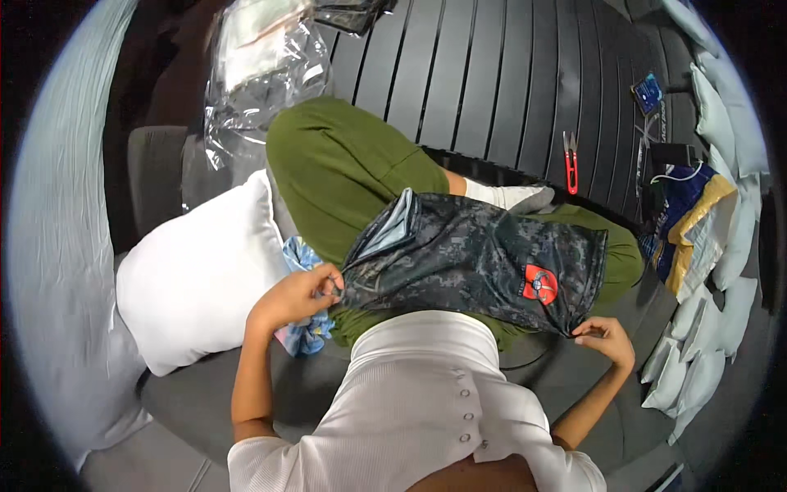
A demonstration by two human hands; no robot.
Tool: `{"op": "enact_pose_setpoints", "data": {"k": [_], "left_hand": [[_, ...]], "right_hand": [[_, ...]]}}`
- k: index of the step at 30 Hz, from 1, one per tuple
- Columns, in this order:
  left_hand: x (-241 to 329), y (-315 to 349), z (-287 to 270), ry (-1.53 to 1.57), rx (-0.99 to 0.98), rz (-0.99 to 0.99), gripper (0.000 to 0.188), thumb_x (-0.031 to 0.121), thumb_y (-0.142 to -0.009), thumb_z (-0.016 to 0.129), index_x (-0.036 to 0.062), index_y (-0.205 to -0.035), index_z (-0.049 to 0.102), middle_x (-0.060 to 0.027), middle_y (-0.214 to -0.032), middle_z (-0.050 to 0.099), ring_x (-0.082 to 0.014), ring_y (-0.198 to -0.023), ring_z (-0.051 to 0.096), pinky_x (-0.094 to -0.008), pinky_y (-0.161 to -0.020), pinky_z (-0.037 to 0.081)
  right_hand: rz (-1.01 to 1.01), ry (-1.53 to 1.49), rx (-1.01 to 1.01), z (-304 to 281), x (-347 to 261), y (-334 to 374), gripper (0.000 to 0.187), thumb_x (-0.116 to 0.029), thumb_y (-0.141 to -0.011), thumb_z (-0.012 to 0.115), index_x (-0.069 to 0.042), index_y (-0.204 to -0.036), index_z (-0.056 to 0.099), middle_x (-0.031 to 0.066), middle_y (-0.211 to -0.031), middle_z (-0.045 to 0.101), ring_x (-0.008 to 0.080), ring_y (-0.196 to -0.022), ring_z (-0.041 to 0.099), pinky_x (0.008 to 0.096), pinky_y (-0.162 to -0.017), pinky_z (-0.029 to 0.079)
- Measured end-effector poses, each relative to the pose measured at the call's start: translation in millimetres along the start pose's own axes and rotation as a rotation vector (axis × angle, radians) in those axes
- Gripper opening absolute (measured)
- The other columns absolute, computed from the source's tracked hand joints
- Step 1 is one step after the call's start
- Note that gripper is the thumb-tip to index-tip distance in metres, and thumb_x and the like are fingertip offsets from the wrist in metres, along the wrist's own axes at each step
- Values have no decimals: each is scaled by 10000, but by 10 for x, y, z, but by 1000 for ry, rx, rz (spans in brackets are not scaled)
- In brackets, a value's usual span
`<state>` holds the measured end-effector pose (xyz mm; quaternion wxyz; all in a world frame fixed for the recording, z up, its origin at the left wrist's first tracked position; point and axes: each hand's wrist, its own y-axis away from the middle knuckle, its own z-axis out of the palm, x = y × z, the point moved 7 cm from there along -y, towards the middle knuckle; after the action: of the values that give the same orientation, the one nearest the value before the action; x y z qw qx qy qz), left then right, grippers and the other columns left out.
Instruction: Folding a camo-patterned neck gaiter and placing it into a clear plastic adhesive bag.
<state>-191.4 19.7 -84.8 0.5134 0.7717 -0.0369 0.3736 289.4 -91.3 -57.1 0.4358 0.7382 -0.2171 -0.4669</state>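
A dark digital-camouflage cloth piece (459,254) with a red patch near its right end lies stretched across my lap, over my green trousers (336,164). My left hand (297,298) pinches its lower left corner. At the other end, my right hand (607,339) grips the lower right corner between thumb and fingers. The cloth's upper left end is folded open and shows a paler grey-blue inner side. What kind of item it is, I cannot tell.
A white pillow (201,279) and a blue patterned cloth (305,334) lie at my left. Red-handled thread snips (571,164) rest on the black slatted surface (459,74) ahead. Clear plastic bags (262,90) sit far left. At right are a blue-and-yellow bag (693,221) and several small pale cushions (697,353).
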Motion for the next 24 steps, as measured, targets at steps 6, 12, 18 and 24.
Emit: {"op": "enact_pose_setpoints", "data": {"k": [6,12,18,24], "left_hand": [[9,-38,6,208,154,103,143,85,-842,535,33,-975,540,-22,-804,582,-89,-741,539,-230,-693,428],[0,-2,49,174,187,20,155,122,-882,488,42,-999,551,10,-765,513,-63,-676,437,-209,-629,378],[318,-9,-56,214,458,113,147,98,-874,507,1,-973,555,-24,-788,586,-80,-692,524,-209,-613,409],[1646,58,84,200,637,644,111,49,-783,617,7,-883,641,-98,-811,630,-165,-688,596,-256,-606,466]], "right_hand": [[-98,139,-17,201,-332,-19,200,-42,-680,667,2,-873,641,50,-830,645,114,-766,590,258,-705,459],[-248,469,173,215,-674,156,196,-36,-693,649,-1,-885,639,101,-858,636,164,-793,599,278,-704,454],[-565,-194,871,-186,-917,474,157,44,-779,568,-21,-854,447,43,-730,527,108,-694,508,240,-666,436],[-1262,-386,650,424,-1833,128,367,76,-682,653,-70,-846,358,164,-768,638,271,-791,595,376,-744,457]]}}
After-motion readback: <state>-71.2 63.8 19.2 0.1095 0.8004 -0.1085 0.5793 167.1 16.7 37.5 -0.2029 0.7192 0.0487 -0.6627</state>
